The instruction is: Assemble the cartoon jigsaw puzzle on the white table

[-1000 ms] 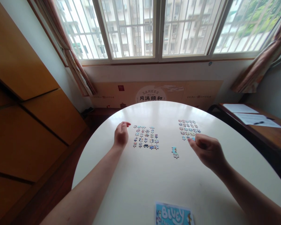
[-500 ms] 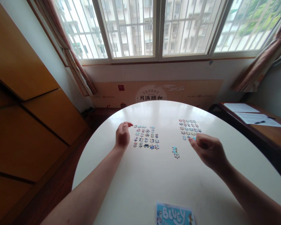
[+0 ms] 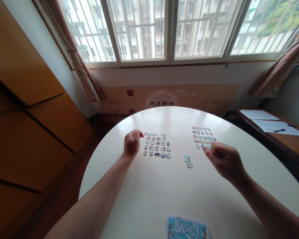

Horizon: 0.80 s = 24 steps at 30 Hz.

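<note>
Two groups of small jigsaw pieces lie on a round white table [image 3: 164,192]. The left group [image 3: 156,145] is laid out in rows beside my left hand [image 3: 131,144], which rests on the table with its fingers curled loosely. The right group [image 3: 203,136] sits just beyond my right hand [image 3: 224,161], whose fingers are pinched together at the group's near edge, on a small blue piece that barely shows. A short strip of joined pieces [image 3: 188,161] lies between the hands.
A blue "Bluey" puzzle box [image 3: 188,229] lies at the table's near edge. A wooden desk with papers and a pen [image 3: 274,126] stands at right. Wooden cabinets [image 3: 27,116] fill the left; windows and curtains are behind.
Both hands have stayed almost where they were; the view has shifted slightly, moving everything a little to the right in the picture.
</note>
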Each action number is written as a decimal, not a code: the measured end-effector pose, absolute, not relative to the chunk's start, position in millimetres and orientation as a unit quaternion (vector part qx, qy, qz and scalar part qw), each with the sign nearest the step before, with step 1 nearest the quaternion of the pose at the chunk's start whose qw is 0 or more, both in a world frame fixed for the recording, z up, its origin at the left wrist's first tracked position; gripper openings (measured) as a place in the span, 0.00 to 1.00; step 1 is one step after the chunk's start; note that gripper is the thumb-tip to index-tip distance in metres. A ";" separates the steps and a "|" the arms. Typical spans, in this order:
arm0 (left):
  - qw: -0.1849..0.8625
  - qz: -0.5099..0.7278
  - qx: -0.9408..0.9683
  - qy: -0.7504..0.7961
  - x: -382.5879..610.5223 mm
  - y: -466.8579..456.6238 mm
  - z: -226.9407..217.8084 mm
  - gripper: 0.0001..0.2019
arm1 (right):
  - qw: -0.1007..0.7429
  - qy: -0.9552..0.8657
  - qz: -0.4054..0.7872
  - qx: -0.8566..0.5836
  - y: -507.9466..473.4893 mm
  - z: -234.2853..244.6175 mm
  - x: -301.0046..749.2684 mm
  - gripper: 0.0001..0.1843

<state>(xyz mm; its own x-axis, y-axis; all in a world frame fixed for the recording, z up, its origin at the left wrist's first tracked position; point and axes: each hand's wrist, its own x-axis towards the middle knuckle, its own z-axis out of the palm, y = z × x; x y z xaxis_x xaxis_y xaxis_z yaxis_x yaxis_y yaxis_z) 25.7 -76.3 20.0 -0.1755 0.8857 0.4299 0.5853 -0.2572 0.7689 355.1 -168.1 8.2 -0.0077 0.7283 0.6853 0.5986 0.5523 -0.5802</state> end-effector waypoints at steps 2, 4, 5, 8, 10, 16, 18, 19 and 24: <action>0.133 0.402 0.683 0.596 27.4 -81.4 27.0 0.18 | 0.525 -0.708 0.061 -0.469 -167.9 8.6 354.8 0.27; 0.099 0.293 0.748 0.588 30.1 -88.6 34.4 0.18 | 0.524 -0.708 0.061 -0.470 -167.6 8.9 354.7 0.27; 0.088 0.243 0.773 0.579 31.5 -92.5 37.7 0.17 | 0.524 -0.707 0.061 -0.471 -167.5 9.0 354.7 0.27; 0.085 0.142 0.806 0.569 34.5 -102.8 45.1 0.10 | 0.527 -0.703 0.060 -0.473 -167.7 9.7 355.2 0.27; 0.088 0.103 0.809 0.572 35.2 -106.9 48.1 0.09 | 0.528 -0.701 0.059 -0.476 -168.1 10.2 355.6 0.27; 0.079 0.056 0.803 0.588 33.1 -108.8 53.7 0.16 | 0.528 -0.702 0.055 -0.475 -168.6 10.8 356.6 0.27; 0.079 0.043 0.804 0.588 32.1 -108.7 54.0 0.16 | 0.528 -0.701 0.054 -0.476 -168.3 10.6 356.5 0.27; 0.081 0.039 0.805 0.586 31.9 -108.8 53.7 0.15 | 0.529 -0.701 0.054 -0.476 -168.1 10.4 356.5 0.27; 0.089 0.059 0.819 0.563 34.1 -110.0 48.1 0.12 | 0.528 -0.699 0.063 -0.479 -166.8 10.0 355.7 0.27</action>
<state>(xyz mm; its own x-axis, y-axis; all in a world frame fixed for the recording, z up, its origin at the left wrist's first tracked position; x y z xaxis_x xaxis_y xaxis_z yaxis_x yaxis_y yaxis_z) 34.1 -110.0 48.1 0.3580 0.9337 -0.0034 0.9125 -0.3491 0.2132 355.7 -166.8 10.0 0.0148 0.7355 0.6774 0.6026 0.5340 -0.5930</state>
